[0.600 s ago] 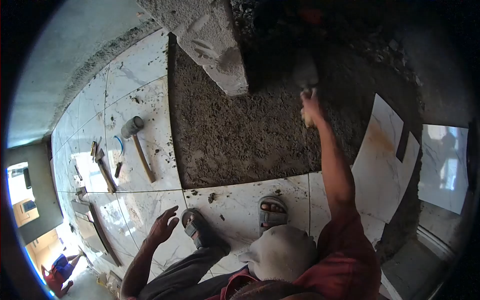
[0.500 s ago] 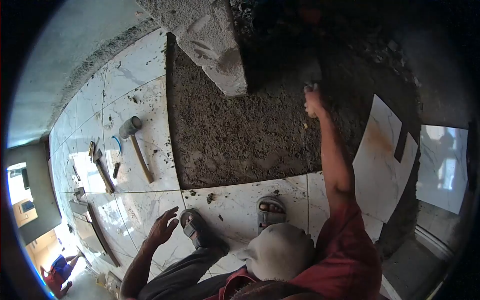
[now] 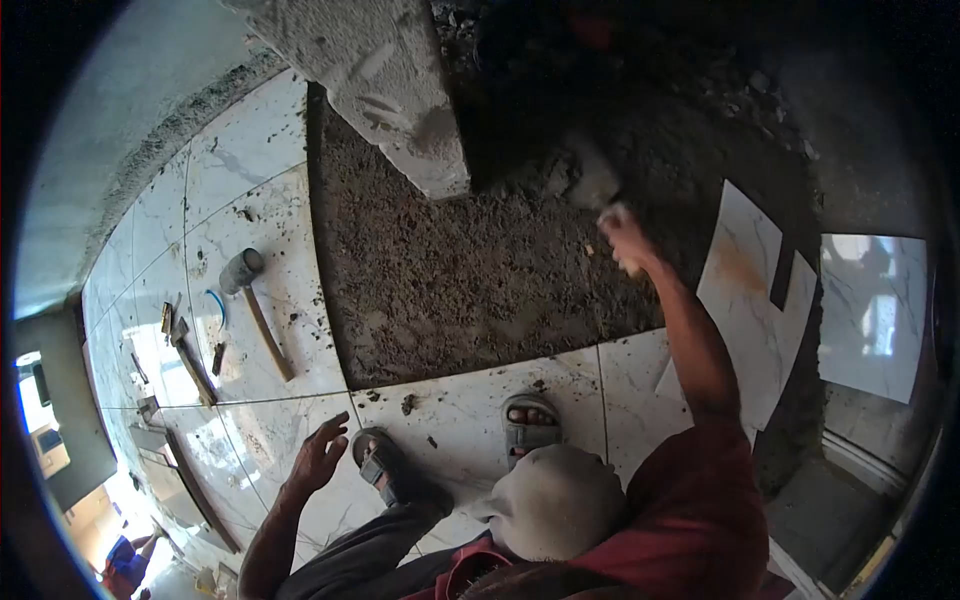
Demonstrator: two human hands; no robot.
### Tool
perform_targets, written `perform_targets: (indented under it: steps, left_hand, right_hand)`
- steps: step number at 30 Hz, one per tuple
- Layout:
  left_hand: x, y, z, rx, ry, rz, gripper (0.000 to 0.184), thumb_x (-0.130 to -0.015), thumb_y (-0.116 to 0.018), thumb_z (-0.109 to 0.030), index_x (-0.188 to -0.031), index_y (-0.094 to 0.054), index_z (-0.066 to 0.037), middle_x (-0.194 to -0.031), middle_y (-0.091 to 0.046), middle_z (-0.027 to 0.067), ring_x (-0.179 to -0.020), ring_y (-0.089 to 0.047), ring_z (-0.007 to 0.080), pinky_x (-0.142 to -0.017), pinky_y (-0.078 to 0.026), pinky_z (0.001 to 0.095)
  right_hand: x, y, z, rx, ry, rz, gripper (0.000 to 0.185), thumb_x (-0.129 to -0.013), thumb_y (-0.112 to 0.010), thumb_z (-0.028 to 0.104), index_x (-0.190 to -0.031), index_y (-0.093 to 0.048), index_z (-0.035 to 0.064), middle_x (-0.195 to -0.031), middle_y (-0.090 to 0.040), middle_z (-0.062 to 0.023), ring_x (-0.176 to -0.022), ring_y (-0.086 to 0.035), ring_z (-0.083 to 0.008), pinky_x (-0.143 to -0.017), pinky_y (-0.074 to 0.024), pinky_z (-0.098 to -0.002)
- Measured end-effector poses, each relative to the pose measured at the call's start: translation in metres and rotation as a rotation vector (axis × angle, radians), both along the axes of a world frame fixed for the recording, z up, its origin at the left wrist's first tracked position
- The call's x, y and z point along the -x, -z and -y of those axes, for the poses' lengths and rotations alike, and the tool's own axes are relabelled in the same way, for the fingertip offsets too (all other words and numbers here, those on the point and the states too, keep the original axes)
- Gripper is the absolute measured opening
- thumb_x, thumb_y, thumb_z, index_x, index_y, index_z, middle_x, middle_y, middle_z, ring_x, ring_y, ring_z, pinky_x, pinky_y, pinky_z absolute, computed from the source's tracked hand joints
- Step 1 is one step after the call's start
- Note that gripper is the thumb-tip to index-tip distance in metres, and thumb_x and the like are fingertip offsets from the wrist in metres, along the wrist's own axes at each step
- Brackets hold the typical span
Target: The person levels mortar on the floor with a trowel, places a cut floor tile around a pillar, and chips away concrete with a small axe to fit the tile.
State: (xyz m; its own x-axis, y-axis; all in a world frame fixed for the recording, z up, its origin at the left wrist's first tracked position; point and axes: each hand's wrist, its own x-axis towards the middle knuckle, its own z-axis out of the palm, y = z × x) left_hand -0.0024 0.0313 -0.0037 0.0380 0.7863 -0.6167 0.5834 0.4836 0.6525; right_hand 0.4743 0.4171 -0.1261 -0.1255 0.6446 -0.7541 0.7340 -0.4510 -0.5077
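Observation:
My right hand (image 3: pixel 628 240) is closed round the handle of a trowel, arm stretched forward over the mortar bed. The trowel's grey blade (image 3: pixel 596 178) is blurred and lies low over the dark, rough mortar (image 3: pixel 470 290), with what looks like a lump of mortar beside it. Whether the blade touches the bed I cannot tell. My left hand (image 3: pixel 320 455) hangs in the air above the laid tiles near my left sandal (image 3: pixel 385 468), fingers apart and holding nothing.
A rubber mallet (image 3: pixel 258 305) and a hammer (image 3: pixel 192 362) lie on the marbled tiles (image 3: pixel 250 200) at left. A concrete block (image 3: pixel 400 100) juts over the bed. Cut tiles (image 3: pixel 735 290) and another tile (image 3: pixel 875 315) stand at right. Another person (image 3: pixel 125 565) is at far lower left.
My right hand and the trowel have swung a little toward the left and down, and the blade now angles leftward. The view has shifted slightly. My left hand stays open.

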Motion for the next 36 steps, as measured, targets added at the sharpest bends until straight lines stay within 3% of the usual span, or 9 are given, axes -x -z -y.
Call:
perform_targets:
  steps: [13,17,20,23,24,28,32,34,36]
  left_hand:
    - [-0.005,0.001,0.0,0.009,-0.046,0.088,0.044,-0.095,-0.046,-0.026,-0.131,-0.042,0.0,-0.124,-0.053,0.0206,-0.108,-0.058,0.0305,-0.091,-0.045,0.0385]
    - [-0.003,0.004,0.003,-0.012,-0.006,0.072,0.044,-0.096,-0.044,-0.028,-0.13,-0.043,0.0,-0.124,-0.052,0.021,-0.108,-0.057,0.0311,-0.09,-0.045,0.0387]
    - [-0.006,0.0,-0.004,0.019,0.013,0.048,0.049,-0.096,-0.044,-0.032,-0.131,-0.042,0.001,-0.125,-0.052,0.0215,-0.109,-0.057,0.0318,-0.091,-0.044,0.0396]
    - [-0.003,-0.006,-0.002,-0.048,-0.081,0.06,0.051,-0.096,-0.043,-0.035,-0.131,-0.041,0.002,-0.125,-0.052,0.0212,-0.11,-0.056,0.0325,-0.092,-0.044,0.0407]
    - [-0.003,-0.007,-0.001,-0.035,-0.122,0.071,0.053,-0.096,-0.042,-0.037,-0.131,-0.041,0.003,-0.126,-0.052,0.0211,-0.111,-0.055,0.0324,-0.092,-0.044,0.0412]
    - [-0.001,-0.005,0.004,0.006,-0.049,0.041,0.055,-0.096,-0.042,-0.04,-0.131,-0.041,0.003,-0.126,-0.051,0.0218,-0.112,-0.054,0.0327,-0.093,-0.043,0.0412]
    - [0.004,-0.002,0.015,-0.046,-0.245,0.149,0.049,-0.096,-0.043,-0.033,-0.131,-0.04,0.002,-0.127,-0.05,0.0213,-0.111,-0.055,0.0323,-0.094,-0.043,0.0406]
    - [0.003,-0.001,0.013,-0.029,-0.145,0.101,0.049,-0.096,-0.043,-0.032,-0.131,-0.04,0.002,-0.127,-0.051,0.0213,-0.111,-0.055,0.0319,-0.094,-0.043,0.0407]
    - [0.005,-0.004,0.01,-0.032,-0.036,0.051,0.05,-0.097,-0.039,-0.034,-0.13,-0.041,0.003,-0.126,-0.051,0.0214,-0.111,-0.054,0.0306,-0.094,-0.043,0.041]
  right_hand:
    - [0.027,0.035,0.079,0.076,0.242,-0.106,0.071,-0.093,-0.044,0.042,-0.147,-0.007,0.0148,-0.092,-0.057,-0.018,-0.047,-0.054,-0.0212,-0.049,-0.0478,-0.04]
    - [0.047,0.051,0.062,0.091,0.568,-0.161,0.065,-0.095,-0.042,0.043,-0.145,-0.016,0.011,-0.084,-0.06,-0.0153,-0.056,-0.057,-0.0209,-0.051,-0.0473,-0.0409]
    - [0.086,0.003,0.065,-0.097,0.145,-0.17,0.046,-0.092,-0.046,0.036,-0.128,-0.042,0.0076,-0.059,-0.048,-0.005,-0.043,-0.047,-0.0167,-0.04,-0.0428,-0.0363]
    - [0.08,0.036,0.006,-0.221,0.734,-0.275,0.043,-0.092,-0.046,0.035,-0.124,-0.042,0.0069,-0.063,-0.05,-0.0062,-0.044,-0.049,-0.0178,-0.041,-0.0446,-0.0363]
    - [0.081,0.033,-0.015,0.123,0.635,-0.185,0.043,-0.091,-0.048,0.033,-0.126,-0.04,0.0093,-0.066,-0.051,-0.007,-0.044,-0.049,-0.0175,-0.04,-0.0446,-0.0343]
    - [0.094,0.033,-0.003,-0.078,0.213,-0.137,0.061,-0.093,-0.042,0.044,-0.142,-0.025,0.0137,-0.084,-0.06,-0.0099,-0.057,-0.052,-0.0202,-0.055,-0.0465,-0.0395]
    - [0.063,0.099,-0.056,-0.085,0.806,-0.225,0.046,-0.09,-0.051,0.033,-0.129,-0.038,0.0132,-0.071,-0.05,-0.0045,-0.051,-0.051,-0.0183,-0.042,-0.042,-0.0361]
    - [0.107,0.028,-0.033,-0.092,0.407,-0.146,0.043,-0.091,-0.052,0.034,-0.128,-0.041,0.0161,-0.072,-0.05,-0.0031,-0.052,-0.05,-0.0182,-0.044,-0.0419,-0.0368]
    - [0.079,0.075,-0.067,-0.071,0.51,-0.193,0.043,-0.091,-0.052,0.035,-0.129,-0.041,0.0175,-0.071,-0.051,-0.0032,-0.051,-0.05,-0.0187,-0.044,-0.042,-0.0376]
